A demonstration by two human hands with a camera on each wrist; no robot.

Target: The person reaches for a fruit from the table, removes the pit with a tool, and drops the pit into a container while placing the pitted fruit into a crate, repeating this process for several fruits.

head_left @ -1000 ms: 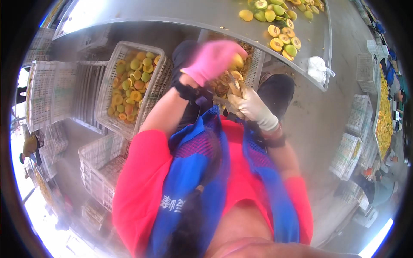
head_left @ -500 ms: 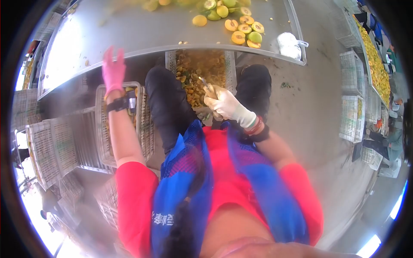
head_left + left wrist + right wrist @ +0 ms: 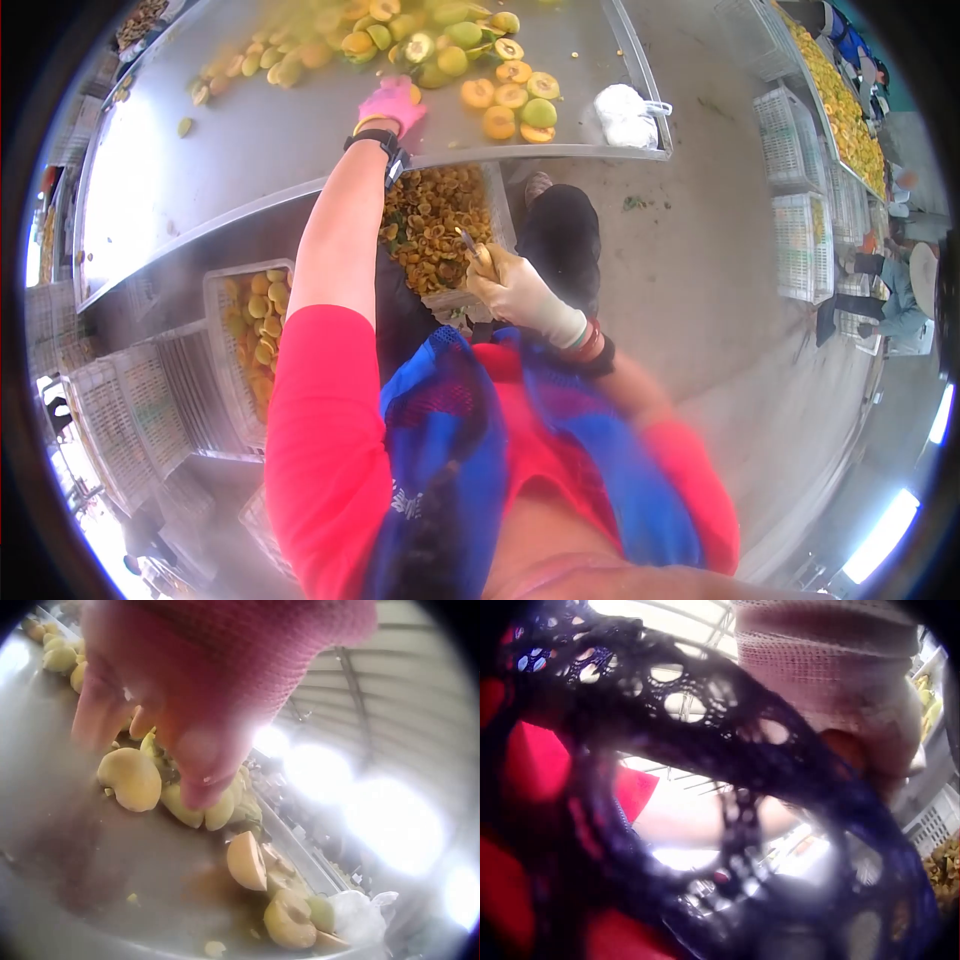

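Note:
My left hand (image 3: 394, 104), in a pink knit glove, reaches over the metal table (image 3: 290, 155) at the near side of a heap of yellow-green peaches (image 3: 452, 60). In the left wrist view its fingers (image 3: 214, 769) point down among the fruit, just above a yellow peach (image 3: 129, 778). My right hand (image 3: 520, 292), in a white glove, grips a small wooden-handled knife (image 3: 483, 262) above my lap, its metal tip pointing away from me. Blue mesh cloth (image 3: 780, 765) hides most of the right wrist view.
Between my knees stands a crate of brown-orange peach scraps (image 3: 440, 225). A white crate (image 3: 222, 345) of peach halves sits at my left. Cut halves (image 3: 510, 95) and a white plastic bag (image 3: 627, 115) lie near the table's right corner. More crates (image 3: 803, 245) stand at the right.
My left hand held a peach near the knife, swung left by the side crate with spread fingers, then moved right and forward to the heap. My right hand keeps the knife above my lap.

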